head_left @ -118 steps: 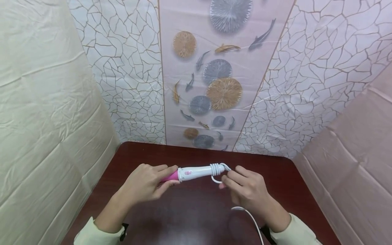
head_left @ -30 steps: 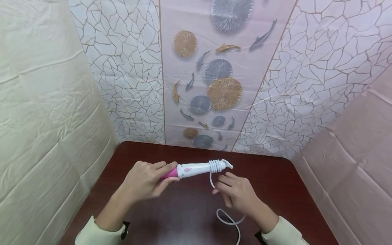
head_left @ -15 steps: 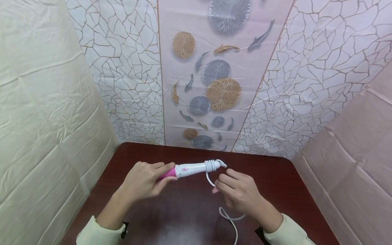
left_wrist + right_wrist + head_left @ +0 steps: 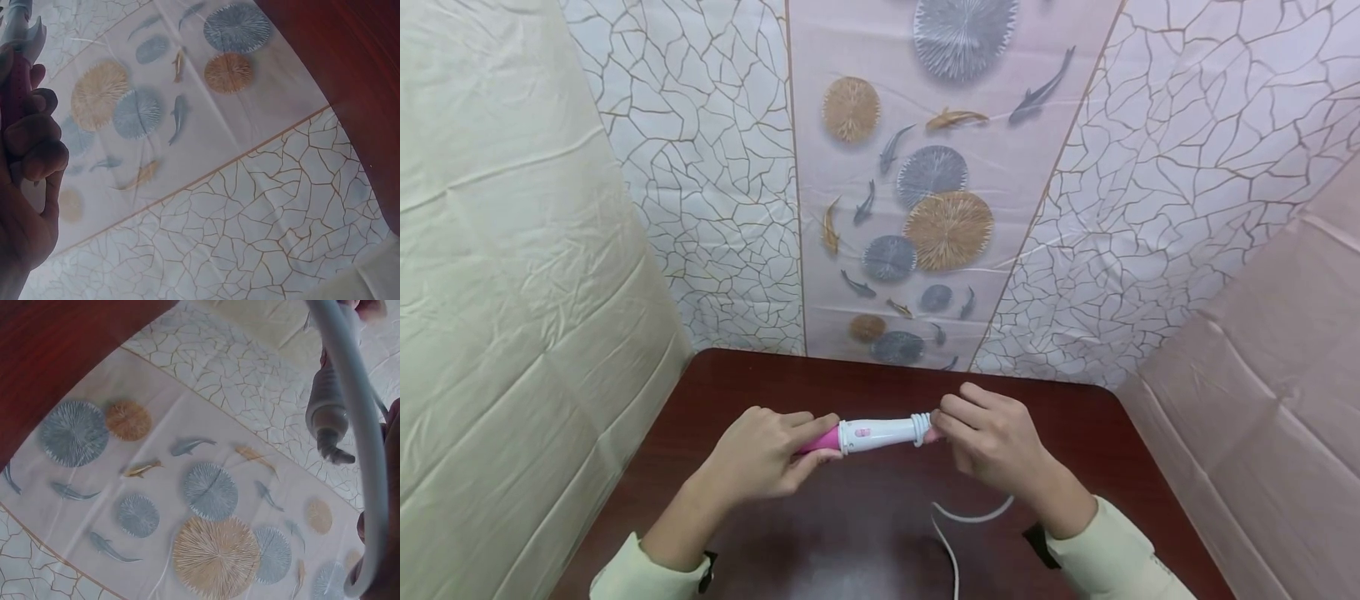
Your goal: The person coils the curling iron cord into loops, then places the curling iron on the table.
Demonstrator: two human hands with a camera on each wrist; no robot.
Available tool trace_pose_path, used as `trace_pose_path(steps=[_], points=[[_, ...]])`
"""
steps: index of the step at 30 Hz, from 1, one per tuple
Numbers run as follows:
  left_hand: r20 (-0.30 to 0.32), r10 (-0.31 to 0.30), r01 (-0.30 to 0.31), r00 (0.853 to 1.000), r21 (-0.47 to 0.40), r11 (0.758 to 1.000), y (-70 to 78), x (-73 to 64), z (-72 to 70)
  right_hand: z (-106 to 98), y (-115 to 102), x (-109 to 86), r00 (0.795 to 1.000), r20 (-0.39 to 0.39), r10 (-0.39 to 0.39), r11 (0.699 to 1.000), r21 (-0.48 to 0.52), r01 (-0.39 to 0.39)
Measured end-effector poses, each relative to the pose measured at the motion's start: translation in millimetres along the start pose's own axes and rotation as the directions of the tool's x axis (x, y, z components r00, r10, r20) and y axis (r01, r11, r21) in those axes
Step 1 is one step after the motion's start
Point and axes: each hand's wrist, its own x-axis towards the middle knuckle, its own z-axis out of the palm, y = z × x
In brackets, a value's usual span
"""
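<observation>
Cord (image 4: 921, 429), white and thin, was wound in several close turns round the narrow end of a pink-and-white wand (image 4: 883, 434), just beside the fingertips of the right hand (image 4: 1000, 437). The wand was nearly level between the two sets of fingers, raised above a dark red-brown table (image 4: 835, 517).

The left hand (image 4: 756, 454) held the wand's other end: its fingers were curled over the pink section (image 4: 822, 440) and its thumb lay along the near side, the gap no wider than the wand itself. A small pink switch (image 4: 862, 432) sat just past the left fingertips. From the left wrist, the same fingers showed dark, wrapped round the pink, with white rising beyond them.

The right fingers were bent and bunched narrowly, with the cord held among them. From the head they covered the wand's tip, and I could not tell whether they touched it. From the right wrist, the cord swept in a broad arc close by those fingers. A loose length came out below the right hand, curved toward the left fingers, then ran down between the two hands.

Pale sleeves (image 4: 651, 575) lay behind the fingers. Well beyond them, past the table, hung a backdrop (image 4: 850, 167) printed with fish and round shapes.
</observation>
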Motion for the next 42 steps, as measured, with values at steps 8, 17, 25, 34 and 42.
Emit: trace_pose_path(steps=[8,17,25,34,42], points=[[0.022,0.040,-0.039,0.999,-0.011,0.999,6.3,2.3,-4.7,0,9,-0.3,0.998,0.065,0.027,0.998,0.047,-0.030],[0.024,0.075,-0.076,0.997,0.008,0.997,11.9,1.4,-9.6,-2,19,-6.6,0.991,0.098,0.094,0.984,0.139,-0.108],[0.007,0.098,-0.098,0.995,-0.019,0.995,17.8,1.4,-11.4,-6,28,-10.2,0.987,0.084,0.134,0.980,0.137,-0.145],[-0.024,0.104,-0.105,0.994,-0.049,0.993,18.3,4.2,-13.1,-6,34,-6.9,0.998,0.030,0.055,0.993,0.105,-0.058],[-0.028,0.106,-0.108,0.994,-0.050,0.993,20.5,4.9,-10.7,-2,39,-7.3,0.997,0.011,0.070,0.997,0.023,-0.070]])
